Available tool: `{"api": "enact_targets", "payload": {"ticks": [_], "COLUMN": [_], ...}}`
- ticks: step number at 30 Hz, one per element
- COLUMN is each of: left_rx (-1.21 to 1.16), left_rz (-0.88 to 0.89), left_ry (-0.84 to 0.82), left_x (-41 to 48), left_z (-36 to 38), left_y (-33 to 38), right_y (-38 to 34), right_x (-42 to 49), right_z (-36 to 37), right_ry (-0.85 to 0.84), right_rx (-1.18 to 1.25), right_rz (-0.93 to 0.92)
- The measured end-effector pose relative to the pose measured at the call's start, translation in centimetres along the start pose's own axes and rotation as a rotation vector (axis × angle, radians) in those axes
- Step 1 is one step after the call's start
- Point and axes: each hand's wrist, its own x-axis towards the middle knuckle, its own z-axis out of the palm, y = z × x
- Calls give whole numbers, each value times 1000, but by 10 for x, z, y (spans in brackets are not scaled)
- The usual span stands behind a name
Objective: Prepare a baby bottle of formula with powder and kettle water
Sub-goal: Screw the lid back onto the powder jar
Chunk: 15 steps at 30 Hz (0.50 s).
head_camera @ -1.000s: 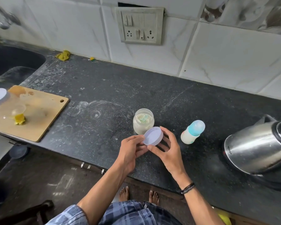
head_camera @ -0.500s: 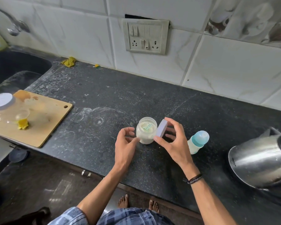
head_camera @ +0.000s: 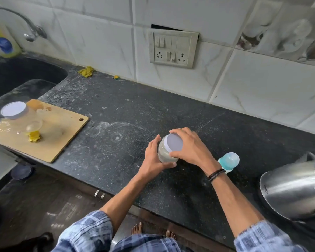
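The jar of powder (head_camera: 165, 154) stands on the dark counter (head_camera: 116, 160), near the middle. The left hand (head_camera: 153, 159) wraps round its side from 8 o'clock. The right hand (head_camera: 193, 148) comes from 3 o'clock, its fingers curled round the white lid (head_camera: 174, 144) on top of the jar. I cannot tell if the lid is tight. The baby bottle (head_camera: 228, 160) is at 3 o'clock of the jar, the shiny kettle (head_camera: 295, 190) at 4 o'clock, the wooden board (head_camera: 58, 135) at 9 o'clock.
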Motion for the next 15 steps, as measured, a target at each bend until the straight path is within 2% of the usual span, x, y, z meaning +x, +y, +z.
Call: {"api": "enact_targets", "payload": {"ticks": [8,15], "left_rx": [-35,5], "left_rz": [49,54], "left_ry": [37,44], "left_x": [6,13], "left_z": [5,7], "left_y": [-2,-4], "right_y": [-12,-17], "right_x": [11,14], "right_z": [-6,-4], "right_ry": [-69,-106], "right_rx": [-111,-107], "right_rz": [-35,0]}}
